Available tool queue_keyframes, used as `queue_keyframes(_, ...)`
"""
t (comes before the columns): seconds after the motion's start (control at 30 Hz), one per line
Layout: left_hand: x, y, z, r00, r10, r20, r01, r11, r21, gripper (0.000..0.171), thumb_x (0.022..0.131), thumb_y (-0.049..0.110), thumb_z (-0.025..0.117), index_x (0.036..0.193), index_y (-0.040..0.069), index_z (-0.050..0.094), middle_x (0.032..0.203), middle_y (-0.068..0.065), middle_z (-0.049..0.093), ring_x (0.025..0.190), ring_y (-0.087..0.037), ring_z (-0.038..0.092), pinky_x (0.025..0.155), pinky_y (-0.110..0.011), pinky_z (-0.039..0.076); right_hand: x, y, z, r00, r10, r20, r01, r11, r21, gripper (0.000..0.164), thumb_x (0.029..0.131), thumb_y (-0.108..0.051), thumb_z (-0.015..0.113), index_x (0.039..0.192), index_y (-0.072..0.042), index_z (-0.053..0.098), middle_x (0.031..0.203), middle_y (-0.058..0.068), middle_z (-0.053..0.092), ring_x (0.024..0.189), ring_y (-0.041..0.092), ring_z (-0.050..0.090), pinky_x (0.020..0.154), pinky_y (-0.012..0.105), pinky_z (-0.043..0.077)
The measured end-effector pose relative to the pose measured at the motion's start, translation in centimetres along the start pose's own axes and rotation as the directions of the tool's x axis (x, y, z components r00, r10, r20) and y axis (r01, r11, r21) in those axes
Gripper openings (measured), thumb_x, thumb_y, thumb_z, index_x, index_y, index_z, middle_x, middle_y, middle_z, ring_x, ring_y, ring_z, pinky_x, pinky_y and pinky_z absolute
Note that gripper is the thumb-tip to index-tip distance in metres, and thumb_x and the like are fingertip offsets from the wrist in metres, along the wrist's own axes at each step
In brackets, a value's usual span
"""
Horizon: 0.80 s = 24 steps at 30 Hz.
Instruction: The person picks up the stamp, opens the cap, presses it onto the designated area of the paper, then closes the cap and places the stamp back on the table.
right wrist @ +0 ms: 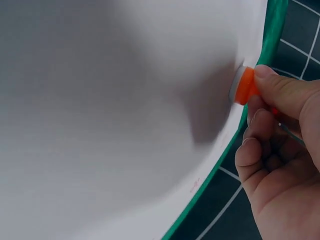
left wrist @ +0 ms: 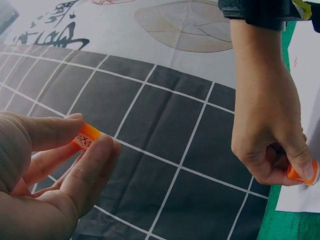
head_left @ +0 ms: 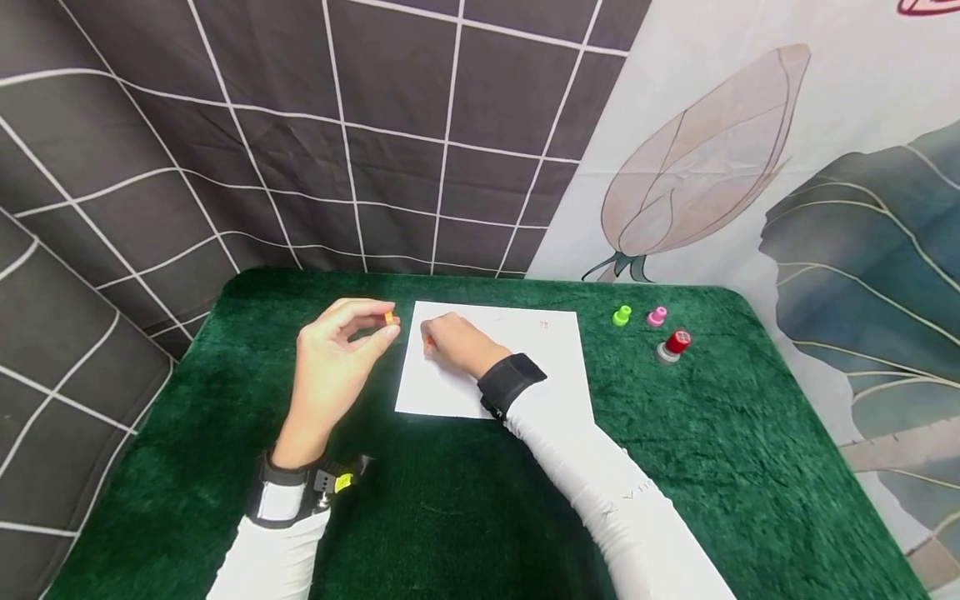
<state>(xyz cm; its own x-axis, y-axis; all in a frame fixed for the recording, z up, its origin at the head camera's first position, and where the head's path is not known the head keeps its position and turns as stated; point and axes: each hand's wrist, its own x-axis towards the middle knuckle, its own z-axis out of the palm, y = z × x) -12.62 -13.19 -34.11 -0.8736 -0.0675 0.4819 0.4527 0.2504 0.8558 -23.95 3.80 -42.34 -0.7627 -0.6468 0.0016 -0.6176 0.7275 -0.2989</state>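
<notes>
My left hand (head_left: 328,360) is raised beside the paper's left edge. Between thumb and fingertips it pinches a small orange cap (left wrist: 88,135) with dark characters on a pale label. My right hand (head_left: 467,345) is over the left part of a white sheet of paper (head_left: 558,367). Its thumb and fingers grip an orange stamp (right wrist: 245,86) with a pale grey rim, held base down at the paper. Whether the base presses fully on the sheet, I cannot tell. A small red print (head_left: 544,324) shows near the paper's upper right corner.
Right of the paper stand a small green stamp (head_left: 622,315), a pink stamp (head_left: 657,316) and a larger red-topped stamp (head_left: 677,342) with a white base. Dark green cloth (head_left: 450,508) covers the table. A grey grid-patterned curtain (head_left: 390,167) hangs behind.
</notes>
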Motion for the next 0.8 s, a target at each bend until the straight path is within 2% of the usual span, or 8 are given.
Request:
queue_keyframes(0.17,-0.1,-0.1,-0.1,1.0,-0.002,-0.005,0.002,1.0,0.003,0.029,0.08,0.01,0.077,0.107,0.002,0.073,0.107,-0.009,0.07,0.093,-0.015,0.069,0.086,-0.031,0.057,-0.2,0.1,0.1,1.0,-0.017,0.021,0.018,0.999,-0.043,0.007,0.09,-0.012,0.065,0.096,-0.007,0.066,0.077,0.004,0.063,0.073,0.019,0.057,0.071,0.032,0.053)
queue_keyframes(0.3,-0.1,-0.1,-0.1,1.0,0.013,-0.009,-0.013,1.0,-0.006,0.029,0.08,0.007,0.078,0.107,0.0,0.072,0.106,-0.01,0.07,0.092,-0.015,0.069,0.085,-0.03,0.057,-0.9,0.4,-0.1,0.998,-0.065,-0.015,0.064,0.996,-0.056,0.009,0.091,-0.014,0.065,0.097,-0.007,0.065,0.079,0.005,0.064,0.074,0.018,0.057,0.073,0.031,0.054)
queue_keyframes(0.4,0.1,0.0,-0.1,1.0,0.022,-0.009,-0.022,1.0,-0.009,0.029,0.08,0.007,0.077,0.108,0.0,0.072,0.107,-0.01,0.07,0.092,-0.015,0.069,0.085,-0.032,0.057,-1.4,0.9,-0.6,0.994,-0.075,-0.076,0.075,0.997,0.0,0.01,0.091,-0.015,0.067,0.097,-0.007,0.066,0.081,0.004,0.066,0.074,0.017,0.057,0.074,0.03,0.054)
queue_keyframes(0.53,0.1,0.0,-0.1,1.0,0.015,-0.011,-0.015,1.0,0.007,0.029,0.081,0.009,0.077,0.108,0.0,0.072,0.107,-0.009,0.069,0.093,-0.015,0.068,0.085,-0.029,0.058,-2.2,1.5,-1.6,0.987,-0.064,-0.148,0.077,0.993,0.088,0.01,0.091,-0.017,0.068,0.096,-0.008,0.067,0.08,0.003,0.065,0.071,0.015,0.055,0.068,0.03,0.052)
queue_keyframes(0.63,0.1,0.0,-0.1,1.0,0.01,-0.013,-0.009,1.0,0.01,0.029,0.081,0.009,0.077,0.108,0.0,0.072,0.107,-0.009,0.069,0.093,-0.015,0.068,0.085,-0.026,0.057,-2.7,1.8,-2.4,0.981,-0.061,-0.185,0.086,0.988,0.131,0.012,0.09,-0.02,0.069,0.096,-0.009,0.068,0.079,0.001,0.064,0.07,0.014,0.054,0.064,0.029,0.051)
queue_keyframes(0.8,0.0,-0.1,0.0,1.0,0.007,-0.006,-0.007,1.0,0.014,0.029,0.08,0.008,0.077,0.108,0.0,0.072,0.106,-0.009,0.069,0.093,-0.015,0.068,0.085,-0.031,0.057,-3.5,1.9,-3.6,0.971,-0.067,-0.23,0.11,0.978,0.179,0.018,0.089,-0.024,0.07,0.098,-0.009,0.068,0.08,0.0,0.065,0.069,0.013,0.054,0.061,0.027,0.052)
